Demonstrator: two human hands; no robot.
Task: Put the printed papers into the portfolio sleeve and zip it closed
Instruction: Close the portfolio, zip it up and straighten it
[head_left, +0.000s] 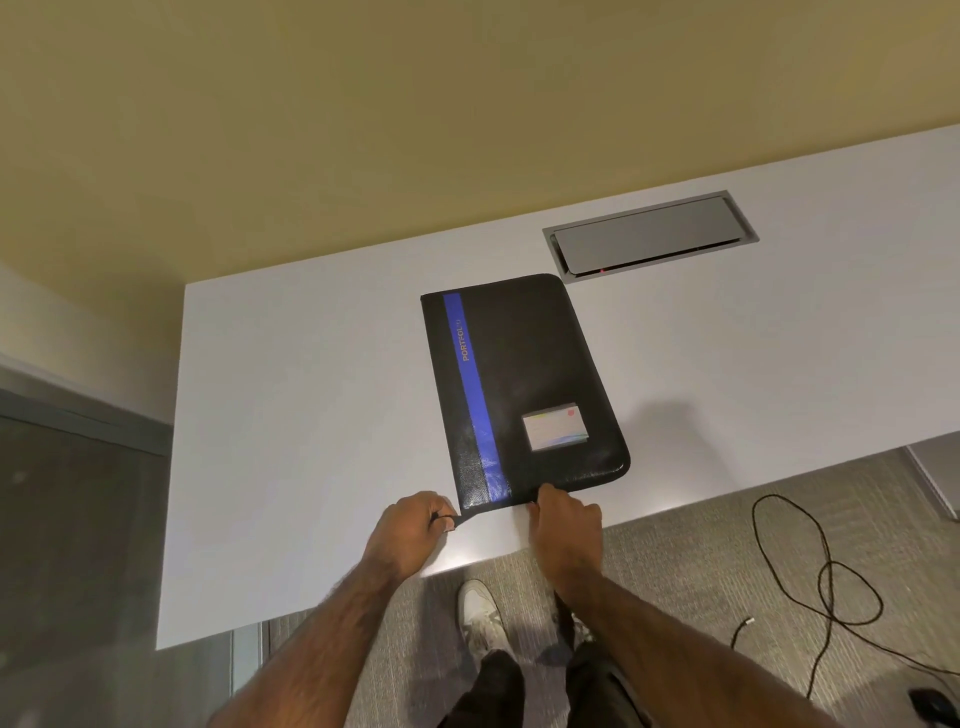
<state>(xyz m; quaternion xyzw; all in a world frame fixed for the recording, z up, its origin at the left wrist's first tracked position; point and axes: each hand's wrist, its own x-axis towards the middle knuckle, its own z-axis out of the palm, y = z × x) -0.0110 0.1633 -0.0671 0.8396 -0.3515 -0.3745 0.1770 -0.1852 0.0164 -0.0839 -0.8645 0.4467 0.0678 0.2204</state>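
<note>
Underneath, white desk (291, 415); carpet (675, 571).

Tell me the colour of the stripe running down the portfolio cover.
The stripe is bright blue on the black portfolio, seen in the head view.

"PORTFOLIO" runs along the blue stripe (470, 395) on the black portfolio sleeve (524, 384).

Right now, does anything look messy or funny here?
A little. The black portfolio lies crooked on the white table, its near corner close to the edge. A black cable lies in loose loops on the carpet by the shoes, easy to trip on. Nothing looks spilled or broken.
</note>
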